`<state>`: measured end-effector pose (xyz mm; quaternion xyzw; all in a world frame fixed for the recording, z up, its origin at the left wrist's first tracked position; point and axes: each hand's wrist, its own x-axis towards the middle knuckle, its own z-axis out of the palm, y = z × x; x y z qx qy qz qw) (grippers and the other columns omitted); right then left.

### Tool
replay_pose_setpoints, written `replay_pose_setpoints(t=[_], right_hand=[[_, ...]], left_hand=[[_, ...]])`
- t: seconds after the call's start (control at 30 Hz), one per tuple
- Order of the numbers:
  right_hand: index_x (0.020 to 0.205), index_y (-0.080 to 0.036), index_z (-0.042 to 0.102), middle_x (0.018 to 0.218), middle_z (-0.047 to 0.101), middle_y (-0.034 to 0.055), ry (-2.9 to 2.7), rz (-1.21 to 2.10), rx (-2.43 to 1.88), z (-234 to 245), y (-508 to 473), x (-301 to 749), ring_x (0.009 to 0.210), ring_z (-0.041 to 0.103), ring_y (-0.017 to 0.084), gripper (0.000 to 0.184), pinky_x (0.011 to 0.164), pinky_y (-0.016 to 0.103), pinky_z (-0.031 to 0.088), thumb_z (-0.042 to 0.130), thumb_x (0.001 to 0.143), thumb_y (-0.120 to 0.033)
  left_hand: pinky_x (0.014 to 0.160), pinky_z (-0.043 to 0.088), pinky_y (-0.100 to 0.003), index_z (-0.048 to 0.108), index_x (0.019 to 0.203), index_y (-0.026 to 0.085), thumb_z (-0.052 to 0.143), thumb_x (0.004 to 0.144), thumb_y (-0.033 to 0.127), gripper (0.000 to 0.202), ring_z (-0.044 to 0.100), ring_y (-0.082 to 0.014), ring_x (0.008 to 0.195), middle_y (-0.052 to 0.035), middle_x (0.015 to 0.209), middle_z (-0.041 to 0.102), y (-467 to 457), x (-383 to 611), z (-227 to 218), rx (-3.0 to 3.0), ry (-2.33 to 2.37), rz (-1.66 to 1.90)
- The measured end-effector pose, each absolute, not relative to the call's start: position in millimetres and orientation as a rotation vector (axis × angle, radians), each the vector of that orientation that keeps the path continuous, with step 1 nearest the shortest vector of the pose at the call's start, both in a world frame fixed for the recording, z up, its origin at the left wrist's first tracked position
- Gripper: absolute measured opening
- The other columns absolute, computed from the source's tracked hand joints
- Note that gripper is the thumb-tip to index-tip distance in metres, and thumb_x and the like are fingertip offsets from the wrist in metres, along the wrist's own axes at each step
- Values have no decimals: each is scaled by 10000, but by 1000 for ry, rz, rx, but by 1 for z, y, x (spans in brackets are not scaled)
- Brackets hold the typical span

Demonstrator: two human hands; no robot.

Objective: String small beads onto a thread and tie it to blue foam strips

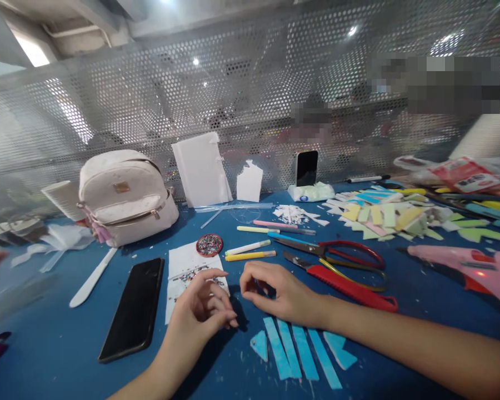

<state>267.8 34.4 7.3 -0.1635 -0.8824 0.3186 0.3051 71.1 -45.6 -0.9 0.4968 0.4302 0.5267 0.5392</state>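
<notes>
My left hand rests on the blue table with its fingers curled, beside a white sheet sprinkled with glitter. My right hand lies just to its right, fingers curled in a loose pinch; whatever they hold is too small to make out. Several light blue foam strips lie side by side in front of both hands. A round lid of glitter sits behind the white sheet.
A black phone lies left of my hands, a white backpack behind it. Red scissors, coloured markers, a pink glue gun and cut foam scraps cover the right. A perforated metal screen backs the table.
</notes>
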Motion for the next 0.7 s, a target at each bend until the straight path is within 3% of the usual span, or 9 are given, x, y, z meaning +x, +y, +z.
replay_pose_setpoints(t=[0.3, 0.43, 0.57, 0.7], right_hand=[[874, -173, 566, 816, 575, 10, -2324, 826, -439, 9, 33, 267, 699, 502, 121, 55, 618, 228, 410, 537, 916, -155], [879, -172, 563, 821, 578, 7, -2326, 825, -447, 7, 34, 267, 706, 504, 118, 50, 624, 227, 411, 540, 914, -145], [883, -172, 561, 827, 578, 9, -2303, 837, -452, 5, 35, 267, 707, 508, 116, 47, 625, 231, 414, 538, 912, -143], [852, -176, 559, 781, 546, 1, -2281, 811, -414, 6, 34, 268, 683, 493, 121, 51, 606, 236, 411, 550, 889, -143]], left_hand=[[599, 496, -222, 560, 1135, 174, 753, 693, 80, 491, 652, -106, 567, 39, 651, 690, -47, 69, -1, 1245, 1068, 1226], [618, 524, -226, 554, 1134, 177, 762, 686, 83, 504, 673, -116, 619, 19, 711, 710, -46, 69, -4, 1201, 1058, 1241], [651, 556, -260, 548, 1116, 175, 732, 745, 129, 416, 724, -169, 723, -10, 761, 712, -45, 69, -6, 1181, 1052, 1266], [645, 555, -263, 555, 1079, 185, 734, 762, 161, 366, 715, -165, 695, 8, 736, 687, -43, 67, -7, 1199, 1066, 1286]])
